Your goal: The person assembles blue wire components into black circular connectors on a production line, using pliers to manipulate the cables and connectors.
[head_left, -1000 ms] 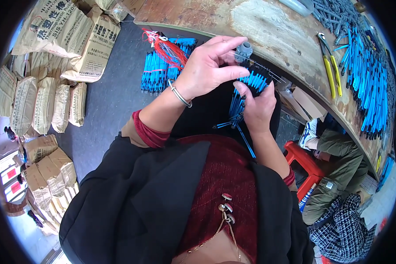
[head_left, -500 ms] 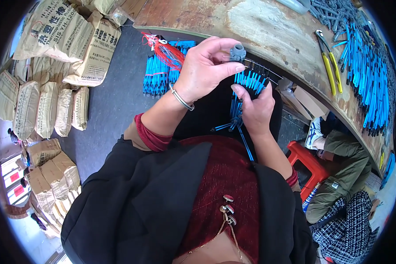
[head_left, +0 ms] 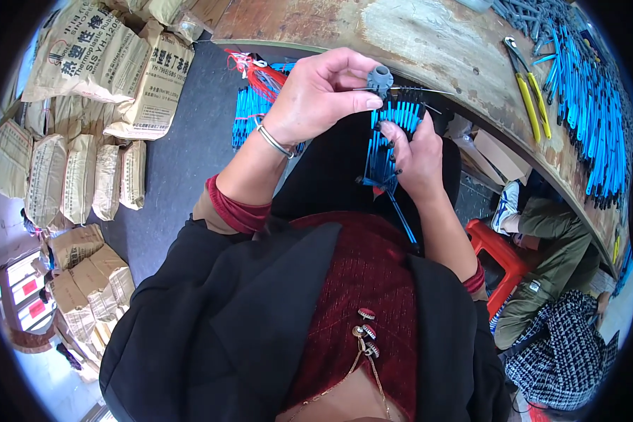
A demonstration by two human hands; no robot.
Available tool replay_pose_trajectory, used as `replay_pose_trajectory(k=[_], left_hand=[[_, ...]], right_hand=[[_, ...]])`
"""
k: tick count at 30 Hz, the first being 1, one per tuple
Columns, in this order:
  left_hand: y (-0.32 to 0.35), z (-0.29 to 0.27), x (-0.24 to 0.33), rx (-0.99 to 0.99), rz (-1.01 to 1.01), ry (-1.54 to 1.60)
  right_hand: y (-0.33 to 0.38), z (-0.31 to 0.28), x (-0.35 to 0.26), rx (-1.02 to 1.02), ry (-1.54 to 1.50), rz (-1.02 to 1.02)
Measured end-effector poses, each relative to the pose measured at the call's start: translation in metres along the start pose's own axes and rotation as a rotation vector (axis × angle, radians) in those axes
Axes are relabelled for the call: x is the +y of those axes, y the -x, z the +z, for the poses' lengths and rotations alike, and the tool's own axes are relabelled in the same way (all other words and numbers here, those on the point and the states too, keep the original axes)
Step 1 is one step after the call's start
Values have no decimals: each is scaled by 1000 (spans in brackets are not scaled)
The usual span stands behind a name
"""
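Note:
My left hand (head_left: 315,93) is closed, with thumb and fingers around a small grey plastic hub (head_left: 380,79) with a round hole in its top. A thin metal wire (head_left: 436,91) runs out to the right beside the hub, across the black ends of a row of blue sticks. My right hand (head_left: 420,158) grips these blue sticks (head_left: 403,112) from the right, its thumb lying across them. More blue sticks hang loosely below the hands, above my dark lap. My left fingertips are partly hidden behind the hub.
The wooden table (head_left: 316,28) curves around in front. On it lie yellow-handled pliers (head_left: 531,98), a heap of blue sticks (head_left: 594,133) and grey parts (head_left: 531,15). Bundled sticks (head_left: 248,116) and red strands (head_left: 264,81) are at left. Paper sacks (head_left: 98,56), a red stool (head_left: 503,257) and a seated person are around.
Both hands have shifted slightly, the left hand a little up and left. The thin wire now lies level and extends farther right. The hanging sticks have swung a little.

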State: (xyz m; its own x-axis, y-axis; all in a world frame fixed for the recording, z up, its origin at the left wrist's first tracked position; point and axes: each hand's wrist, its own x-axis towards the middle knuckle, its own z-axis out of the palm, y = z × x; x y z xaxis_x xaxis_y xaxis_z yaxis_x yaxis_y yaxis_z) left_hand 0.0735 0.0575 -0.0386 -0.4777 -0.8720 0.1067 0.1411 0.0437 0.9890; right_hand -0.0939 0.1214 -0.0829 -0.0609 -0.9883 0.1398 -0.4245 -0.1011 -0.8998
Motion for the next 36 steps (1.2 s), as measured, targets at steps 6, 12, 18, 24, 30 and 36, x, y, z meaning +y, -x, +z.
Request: replay_pose_trajectory(k=[6,12,18,24,30,36], left_hand=[[1,8,-2,54,-20,13],[6,5,-14,78,45,184],[4,1,-15,11,21,218],[3,2,-13,-10,-7,149],[-2,-6,-11,-113,103,48],[-4,-6,-3,-259,106,11]], right_hand=[[3,3,2,84,104,-67],[1,-3,0,40,67,-113],[-8,-6,10,-72,82,-94],[-10,-13,10,-126,292,-209],[-19,-23,13,-347,-36,-95],[-19,-28,15,-569,-211,2]])
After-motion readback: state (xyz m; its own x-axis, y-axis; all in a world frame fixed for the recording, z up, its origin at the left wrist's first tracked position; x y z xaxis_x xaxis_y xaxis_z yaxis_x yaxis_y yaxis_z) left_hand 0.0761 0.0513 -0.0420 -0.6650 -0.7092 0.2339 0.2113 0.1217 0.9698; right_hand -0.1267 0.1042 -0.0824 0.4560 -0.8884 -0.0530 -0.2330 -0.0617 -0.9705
